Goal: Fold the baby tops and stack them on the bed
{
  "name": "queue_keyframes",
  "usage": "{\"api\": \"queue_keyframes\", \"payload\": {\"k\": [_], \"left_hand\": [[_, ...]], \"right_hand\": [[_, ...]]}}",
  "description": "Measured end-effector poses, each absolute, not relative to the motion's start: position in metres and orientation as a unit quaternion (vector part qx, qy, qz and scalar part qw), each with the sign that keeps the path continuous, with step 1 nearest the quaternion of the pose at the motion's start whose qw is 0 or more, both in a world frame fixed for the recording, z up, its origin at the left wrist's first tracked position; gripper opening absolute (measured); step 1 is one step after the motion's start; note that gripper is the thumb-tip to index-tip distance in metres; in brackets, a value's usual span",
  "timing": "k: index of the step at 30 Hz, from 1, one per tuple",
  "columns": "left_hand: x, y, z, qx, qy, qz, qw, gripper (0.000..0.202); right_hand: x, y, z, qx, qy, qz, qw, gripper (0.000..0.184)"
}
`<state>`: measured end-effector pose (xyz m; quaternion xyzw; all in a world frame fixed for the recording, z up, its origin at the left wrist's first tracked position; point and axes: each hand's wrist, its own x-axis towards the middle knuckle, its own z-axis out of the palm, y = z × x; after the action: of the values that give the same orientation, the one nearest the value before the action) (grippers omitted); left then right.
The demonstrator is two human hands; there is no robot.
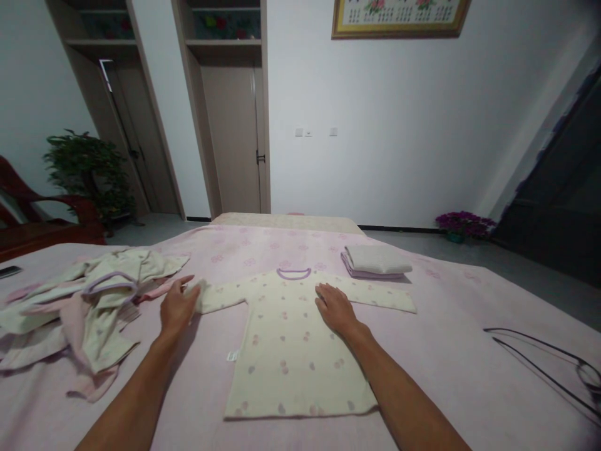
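A cream long-sleeved child's shirt (286,338) with small printed motifs and a purple neckband lies spread flat on the pink bed cover (188,401). At the end of its left sleeve, my left hand (179,307) is closed on the cuff, which rises slightly off the cover. My right hand (337,307) rests palm down on the upper right of the shirt, near the right sleeve, its fingers stretched out. A small white tag sticks out at the shirt's left side seam.
A heap of crumpled clothes (98,300) lies at the left, with a phone (9,272) beyond it. Folded clothes (375,260) are stacked behind the right sleeve. Eyeglasses (554,363) lie at the right.
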<state>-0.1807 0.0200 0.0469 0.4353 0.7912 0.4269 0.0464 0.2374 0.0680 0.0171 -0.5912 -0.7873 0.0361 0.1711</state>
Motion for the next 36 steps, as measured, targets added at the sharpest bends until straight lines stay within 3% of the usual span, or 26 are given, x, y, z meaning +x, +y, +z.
{"api": "queue_keyframes", "payload": {"k": [5, 8, 10, 14, 17, 20, 24, 32, 36], "left_hand": [[-0.093, 0.015, 0.052, 0.561, 0.645, 0.497, 0.149, 0.060], [-0.046, 0.007, 0.040, 0.633, 0.551, 0.464, 0.283, 0.072], [-0.030, 0.003, 0.035, 0.651, 0.529, 0.444, 0.315, 0.070], [-0.046, -0.001, 0.045, 0.667, 0.590, 0.397, 0.223, 0.043], [-0.077, -0.006, 0.067, 0.678, 0.673, 0.251, 0.153, 0.030], [-0.097, -0.019, 0.086, 0.674, 0.720, 0.104, 0.129, 0.032], [-0.094, -0.041, 0.090, 0.683, 0.719, 0.015, 0.131, 0.039], [-0.070, -0.071, 0.073, 0.706, 0.687, 0.035, 0.165, 0.029], [-0.069, -0.081, 0.070, 0.693, 0.686, 0.070, 0.210, 0.026]], "right_hand": [[0.229, 0.060, 0.038, -0.557, -0.769, 0.142, 0.279, 0.047], [0.216, 0.051, 0.048, -0.520, -0.762, 0.275, 0.269, 0.047], [0.208, 0.044, 0.050, -0.491, -0.774, 0.317, 0.242, 0.045], [0.199, 0.036, 0.050, -0.478, -0.805, 0.276, 0.218, 0.032], [0.191, 0.038, 0.058, -0.497, -0.814, 0.246, 0.172, 0.033], [0.178, 0.044, 0.067, -0.542, -0.802, 0.219, 0.125, 0.033], [0.153, 0.050, 0.069, -0.589, -0.770, 0.215, 0.121, 0.039], [0.140, 0.062, 0.063, -0.552, -0.738, 0.310, 0.235, 0.010], [0.154, 0.079, 0.089, -0.525, -0.677, 0.373, 0.355, 0.020]]}}
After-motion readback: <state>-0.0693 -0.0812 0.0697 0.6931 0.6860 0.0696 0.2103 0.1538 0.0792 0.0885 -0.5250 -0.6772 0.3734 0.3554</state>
